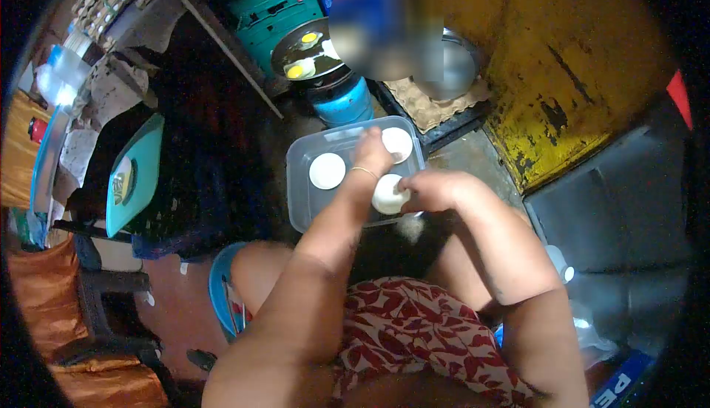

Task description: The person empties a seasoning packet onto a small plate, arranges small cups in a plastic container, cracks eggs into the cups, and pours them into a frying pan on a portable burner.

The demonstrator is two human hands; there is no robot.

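A clear plastic tub (298, 205) sits in front of my knees. Inside, to the left, lies a smooth round white piece (328, 171). My left hand (373, 154) reaches into the tub with curled fingers, gripping the edge of the far round white piece (398, 144). Coming in from the right, my right hand (433, 190) has its fingertips closed on the side of the near round white piece (389, 195), over the tub's near right part. What the white pieces are made of cannot be made out.
Beyond the tub, a frying pan (322, 66) with eggs stands above a blue cylinder (340, 101). A metal pot (452, 68) rests on an egg tray (425, 109) at the right. A green crate (270, 12) stands behind. A turquoise tray (144, 160) is at the left, a yellow panel (584, 53) at the right.
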